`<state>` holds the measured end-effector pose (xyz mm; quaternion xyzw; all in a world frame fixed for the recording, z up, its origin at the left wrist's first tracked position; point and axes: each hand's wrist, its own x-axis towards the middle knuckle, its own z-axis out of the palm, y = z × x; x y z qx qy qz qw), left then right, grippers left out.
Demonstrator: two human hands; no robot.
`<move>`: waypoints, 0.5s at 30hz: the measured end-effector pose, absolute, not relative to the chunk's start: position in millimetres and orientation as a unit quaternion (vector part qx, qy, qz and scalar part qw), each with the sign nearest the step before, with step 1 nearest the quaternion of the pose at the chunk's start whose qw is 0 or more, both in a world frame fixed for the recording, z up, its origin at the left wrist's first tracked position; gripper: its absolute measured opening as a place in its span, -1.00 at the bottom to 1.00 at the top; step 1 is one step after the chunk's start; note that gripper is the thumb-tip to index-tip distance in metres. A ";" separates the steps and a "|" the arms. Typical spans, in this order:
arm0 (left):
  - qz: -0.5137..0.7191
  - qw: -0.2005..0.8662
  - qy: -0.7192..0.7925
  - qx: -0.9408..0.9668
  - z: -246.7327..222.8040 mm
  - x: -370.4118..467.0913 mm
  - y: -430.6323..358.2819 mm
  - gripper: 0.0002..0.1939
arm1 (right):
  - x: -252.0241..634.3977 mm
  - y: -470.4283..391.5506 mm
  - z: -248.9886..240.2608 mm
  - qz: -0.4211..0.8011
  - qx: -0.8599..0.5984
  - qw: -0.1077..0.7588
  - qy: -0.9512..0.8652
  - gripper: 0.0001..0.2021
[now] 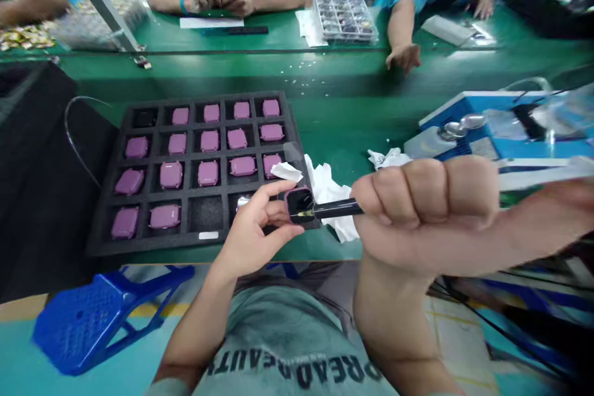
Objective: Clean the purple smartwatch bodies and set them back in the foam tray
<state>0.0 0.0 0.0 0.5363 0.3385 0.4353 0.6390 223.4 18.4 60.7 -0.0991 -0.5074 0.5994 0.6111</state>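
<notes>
My left hand has its fingers closed around a purple watch case, whose dark inside faces me. A scrap of white paper is by its fingertips. My right hand makes a fist around a black pen-like tool with a thin brass-coloured tip. That tip lies at the open inside of the watch case; whether it touches cannot be told. Left of my hands, a black foam tray holds several more purple watch cases in its compartments. A small silvery object shows partly behind my left hand.
Crumpled white tissue lies under the tool. A blue tray with bottles and bags stands at right. Across the green bench, co-workers sit near a clear divided box. A blue stool stands below left.
</notes>
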 end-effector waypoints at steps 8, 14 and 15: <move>0.435 0.641 0.340 0.533 4.4 -2.4 -2.8 -0.40 | 224.4 13.2 60.8 0.600 -0.109 0.607 -0.510 -0.31; 0.435 0.641 0.343 0.532 4.0 -2.7 -2.1 -0.40 | 224.1 9.9 59.5 0.597 -0.123 0.616 -0.500 -0.31; 0.435 0.641 0.343 0.531 4.0 -2.7 -2.0 -0.40 | 224.2 9.6 59.7 0.596 -0.125 0.616 -0.499 -0.31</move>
